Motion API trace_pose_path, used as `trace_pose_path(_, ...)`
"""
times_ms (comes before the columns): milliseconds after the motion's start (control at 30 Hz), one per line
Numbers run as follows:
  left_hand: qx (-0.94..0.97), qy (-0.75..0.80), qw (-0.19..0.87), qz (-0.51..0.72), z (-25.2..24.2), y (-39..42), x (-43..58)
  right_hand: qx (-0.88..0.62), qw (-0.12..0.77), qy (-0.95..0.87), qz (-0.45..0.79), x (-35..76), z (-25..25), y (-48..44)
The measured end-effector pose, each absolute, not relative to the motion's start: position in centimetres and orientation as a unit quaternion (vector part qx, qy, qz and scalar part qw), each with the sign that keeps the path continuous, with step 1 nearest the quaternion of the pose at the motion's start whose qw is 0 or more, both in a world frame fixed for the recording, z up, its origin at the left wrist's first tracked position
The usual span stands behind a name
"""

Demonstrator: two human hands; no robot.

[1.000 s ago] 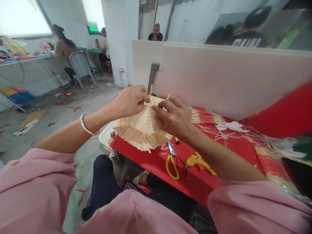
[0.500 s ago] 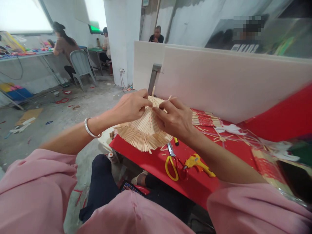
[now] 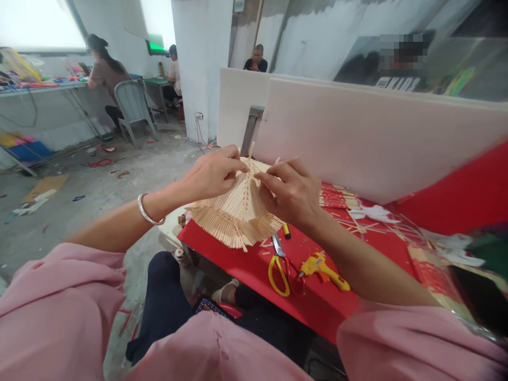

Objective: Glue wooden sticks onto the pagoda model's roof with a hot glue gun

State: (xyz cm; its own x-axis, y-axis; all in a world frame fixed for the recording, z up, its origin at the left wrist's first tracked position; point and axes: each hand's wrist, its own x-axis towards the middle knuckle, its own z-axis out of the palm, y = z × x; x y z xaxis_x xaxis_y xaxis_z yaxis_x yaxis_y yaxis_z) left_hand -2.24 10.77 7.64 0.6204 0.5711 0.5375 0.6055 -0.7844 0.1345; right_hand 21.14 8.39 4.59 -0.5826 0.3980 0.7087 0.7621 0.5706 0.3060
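Note:
A pointed, roof-like model made of pale wooden sticks (image 3: 232, 219) stands at the table's near left corner, with a row of small reddish dots along its ridge. My left hand (image 3: 218, 172) is closed in a pinch at the upper ridge, its fingertips against the sticks. Just right of the ridge, my right hand (image 3: 293, 190) has curled fingers with the index reaching toward the dots; what they hold, if anything, is hidden. Below the model lie scissors (image 3: 280, 267) with yellow and red handles and a yellow glue gun (image 3: 323, 271).
Bundled sticks (image 3: 339, 196) and loose sticks lie on the red tabletop (image 3: 238, 264). A dark phone (image 3: 478, 296) is at the right. White boards (image 3: 357, 132) rise behind the table. Several people sit farther off, one near a grey chair (image 3: 135, 108).
My right hand has shifted slightly right, away from the ridge, uncovering more of the dotted row. My left hand stays at nearly the same spot.

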Motion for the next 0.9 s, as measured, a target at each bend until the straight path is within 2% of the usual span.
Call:
trace_pose_path(267, -0.904, -0.318, 0.041, -0.284, 7.3, 10.7, -2.0, -0.358, 0.301, -0.839, -0.278, 20.5, 4.6, 8.7)
trace_pose_path(567, -0.903, -0.328, 0.009, -0.277, 7.3, 10.9, -2.1, -0.336, 0.213, -0.844, -0.36, 20.3, 5.8, 8.1)
trace_pose_path(767, -0.892, -0.322, -0.007, -0.316, 6.8, 11.3, -2.4, -0.333, 0.153, -0.864, -0.345, 20.0, 6.2, 7.2)
trace_pose_path(900, -0.88, -0.32, -0.003, -0.351, 6.7, 11.2, -2.7, -0.321, 0.131, -0.853, -0.389, 20.1, 6.1, 6.1)
